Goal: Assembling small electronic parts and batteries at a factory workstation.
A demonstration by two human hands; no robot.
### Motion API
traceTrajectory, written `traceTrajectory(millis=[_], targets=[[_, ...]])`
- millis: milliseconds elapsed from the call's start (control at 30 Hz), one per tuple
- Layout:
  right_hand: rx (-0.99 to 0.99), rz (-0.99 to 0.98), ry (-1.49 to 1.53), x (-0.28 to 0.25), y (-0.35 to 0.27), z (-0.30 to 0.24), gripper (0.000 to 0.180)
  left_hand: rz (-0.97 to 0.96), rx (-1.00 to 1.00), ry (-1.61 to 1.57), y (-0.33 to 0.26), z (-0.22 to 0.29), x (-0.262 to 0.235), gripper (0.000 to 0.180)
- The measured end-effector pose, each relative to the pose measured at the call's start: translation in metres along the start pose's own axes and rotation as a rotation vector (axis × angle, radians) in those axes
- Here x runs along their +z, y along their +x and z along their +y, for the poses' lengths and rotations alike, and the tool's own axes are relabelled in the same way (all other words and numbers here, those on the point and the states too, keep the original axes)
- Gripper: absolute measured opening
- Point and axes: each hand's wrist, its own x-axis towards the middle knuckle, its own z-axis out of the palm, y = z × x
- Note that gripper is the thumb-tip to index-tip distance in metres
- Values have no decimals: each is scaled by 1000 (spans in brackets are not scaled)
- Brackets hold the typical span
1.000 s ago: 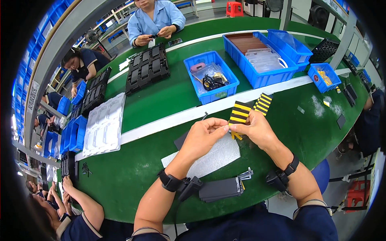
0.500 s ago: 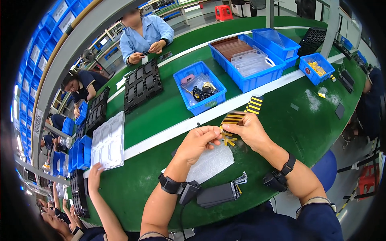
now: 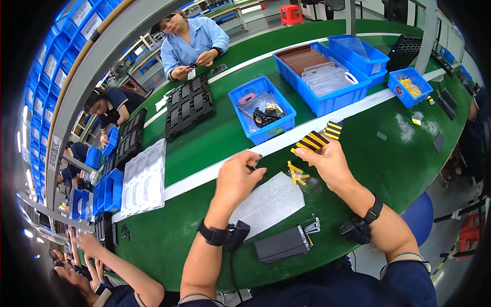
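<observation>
My right hand (image 3: 330, 162) pinches a black-and-yellow striped sticker sheet (image 3: 312, 141) between thumb and fingers. More striped sheet (image 3: 333, 129) shows beyond its fingertips. My left hand (image 3: 236, 178) is curled, thumb and forefinger around a dark piece whose kind I cannot make out. Small yellow strips (image 3: 295, 174) lie in a loose cluster on the table between the hands. Below them is a whitish, textured sheet (image 3: 276, 202), and closer to me a stack of flat black pieces (image 3: 279, 245) with yellow and silvery ends.
Across the white line stand a blue bin of cables and small parts (image 3: 262, 134), a larger bin of brown and clear sheets (image 3: 327, 105), and black trays (image 3: 189, 106). A small bin with yellow pieces (image 3: 409, 88) is at right. Co-workers sit opposite and at left beside a white tray (image 3: 143, 179).
My hands have moved apart: the left to a dark piece, while the right keeps the striped sheet. The yellow strips now show fully. The left neighbour's hand has left the white tray.
</observation>
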Motion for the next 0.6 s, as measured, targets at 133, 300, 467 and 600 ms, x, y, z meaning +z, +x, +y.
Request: traceTrajectory(millis=[133,300,467,600], targets=[[71,-17,-50,7,-3,-1,24,36,19,246,-14,-29,-8,36],[-2,-115,-158,8,-3,22,23,5,-27,185,-19,-30,-6,37],[5,-128,-281,13,-6,23,22,-11,20,191,-18,-31,-5,38],[33,-187,-326,15,-7,24,20,4,34,188,-18,-35,0,40]])
